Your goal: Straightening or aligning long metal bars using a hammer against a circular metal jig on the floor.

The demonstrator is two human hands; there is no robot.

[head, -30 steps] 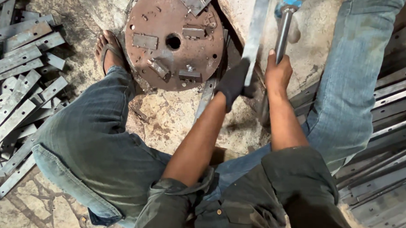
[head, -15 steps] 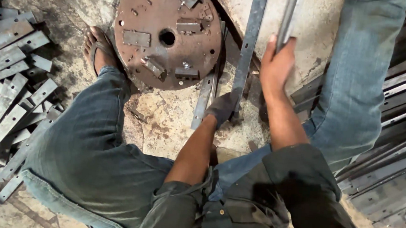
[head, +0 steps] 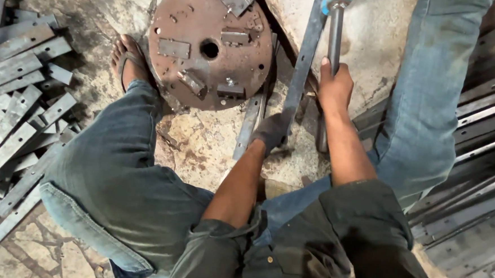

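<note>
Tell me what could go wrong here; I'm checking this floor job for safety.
The right hand is bare on the metal rod, beside the flat steel strip that the gloved left hand holds: a slip could pinch or cut it. The foot in an open sandal sits against the rusty round plate, exposed to falling metal. Loose strips could trip someone.

head cam | looks steeply down | close over knees, hands, floor | single view
</note>
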